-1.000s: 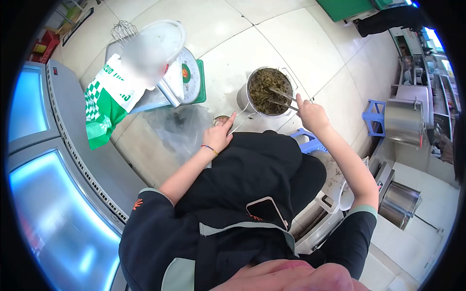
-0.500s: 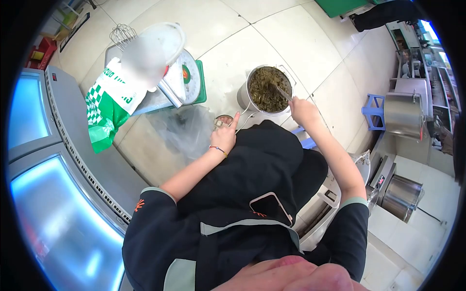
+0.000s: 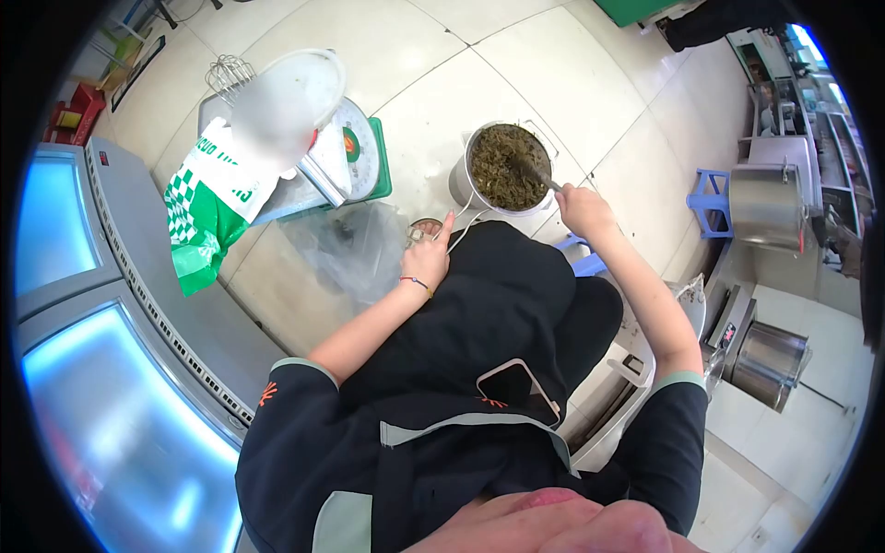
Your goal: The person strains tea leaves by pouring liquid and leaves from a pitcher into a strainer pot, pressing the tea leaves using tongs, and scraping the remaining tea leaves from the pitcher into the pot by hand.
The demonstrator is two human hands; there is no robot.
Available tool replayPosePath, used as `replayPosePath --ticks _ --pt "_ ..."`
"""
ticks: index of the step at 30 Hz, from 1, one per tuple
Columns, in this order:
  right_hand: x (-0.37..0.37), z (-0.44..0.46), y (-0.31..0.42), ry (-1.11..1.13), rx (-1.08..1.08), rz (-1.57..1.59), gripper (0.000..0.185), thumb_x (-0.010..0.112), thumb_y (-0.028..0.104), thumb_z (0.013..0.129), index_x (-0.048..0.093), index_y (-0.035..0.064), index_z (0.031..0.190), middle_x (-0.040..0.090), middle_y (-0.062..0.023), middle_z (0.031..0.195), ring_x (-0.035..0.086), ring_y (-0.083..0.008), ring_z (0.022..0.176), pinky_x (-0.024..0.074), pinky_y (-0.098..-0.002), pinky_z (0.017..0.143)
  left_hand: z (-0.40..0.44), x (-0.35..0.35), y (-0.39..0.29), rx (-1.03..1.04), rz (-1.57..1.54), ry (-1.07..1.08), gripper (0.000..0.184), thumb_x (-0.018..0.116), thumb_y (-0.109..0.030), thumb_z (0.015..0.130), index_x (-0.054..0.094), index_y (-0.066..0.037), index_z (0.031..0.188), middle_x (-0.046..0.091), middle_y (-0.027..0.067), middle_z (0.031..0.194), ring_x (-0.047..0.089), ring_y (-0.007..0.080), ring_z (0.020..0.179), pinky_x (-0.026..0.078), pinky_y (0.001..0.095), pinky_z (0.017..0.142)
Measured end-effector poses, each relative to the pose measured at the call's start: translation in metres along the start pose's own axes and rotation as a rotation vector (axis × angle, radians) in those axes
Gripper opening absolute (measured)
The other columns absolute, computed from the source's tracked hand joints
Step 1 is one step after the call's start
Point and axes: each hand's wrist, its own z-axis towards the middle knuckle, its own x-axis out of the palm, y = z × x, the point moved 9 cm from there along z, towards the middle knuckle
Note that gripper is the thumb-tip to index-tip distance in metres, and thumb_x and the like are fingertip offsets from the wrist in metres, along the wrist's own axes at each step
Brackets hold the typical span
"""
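A metal pot (image 3: pixel 460 180) stands on the floor in front of my knees, filled with wet, dark green-brown leaves (image 3: pixel 502 170). My right hand (image 3: pixel 585 214) is closed round the handle of a long stirring utensil (image 3: pixel 551 184). Its working end is buried in the leaves, so its shape is hidden. My left hand (image 3: pixel 427 258) is at the pot's near left side, its index finger stretched out and its other fingers curled on the pot's thin looped handle (image 3: pixel 467 224). Just beyond those fingers, a small round dish (image 3: pixel 425 225) is partly covered.
Left of the pot lie a clear plastic bag (image 3: pixel 346 253), a green scale (image 3: pixel 380 157), a green-and-white bag (image 3: pixel 210 198) and a wire whisk (image 3: pixel 228 74). A phone (image 3: pixel 518 389) rests on my lap. At right are a blue stool (image 3: pixel 710 205) and large steel pots (image 3: pixel 767 207).
My right hand has moved slightly right and down with the utensil, whose visible shaft now lies lower in the leaves. My left hand stays on the handle.
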Motion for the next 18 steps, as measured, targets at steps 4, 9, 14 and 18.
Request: replayPosePath --ticks 4,9,14,18 --pt "0.019 -0.015 -0.01 0.001 0.038 0.046 0.033 0.04 0.032 0.093 0.054 0.002 0.095 0.063 -0.0194 0.08 0.062 -0.0362 0.079 0.0491 -0.0469 0.071 0.005 -0.001 0.005 -0.068 -0.063 0.172 0.083 0.063 -0.016 0.073 0.019 -0.024 0.144 0.059 0.0133 0.11 0.062 0.0291 0.092 0.052 0.0397 0.076" --pt "0.028 -0.029 -0.022 -0.024 0.032 0.038 0.033 0.04 0.033 0.093 0.053 0.0019 0.095 0.063 -0.0196 0.08 0.062 -0.0359 0.079 0.0492 -0.0464 0.07 0.004 0.004 0.013 0.002 -0.116 0.123 0.092 0.067 -0.018 0.07 0.013 -0.024 0.144 0.054 0.018 0.114 0.062 0.0328 0.083 0.052 0.042 0.07" --pt "0.028 -0.037 -0.026 -0.023 0.003 0.05 0.033 0.041 0.033 0.093 0.052 0.0025 0.094 0.063 -0.0195 0.081 0.061 -0.0359 0.08 0.0488 -0.0461 0.072 -0.012 -0.027 0.013 0.154 -0.187 0.043 0.09 0.069 -0.023 0.068 0.021 -0.011 0.142 0.053 0.0148 0.115 0.056 0.0322 0.096 0.047 0.0415 0.081" --pt "0.003 -0.049 -0.035 -0.129 0.078 0.215 0.034 0.04 0.033 0.093 0.053 0.0016 0.094 0.062 -0.0208 0.081 0.061 -0.0359 0.08 0.0473 -0.0465 0.071 -0.046 -0.08 0.043 0.153 -0.123 -0.378 0.077 0.071 -0.028 0.067 0.039 -0.007 0.134 0.053 0.0139 0.115 0.051 0.0315 0.104 0.039 0.0432 0.089"
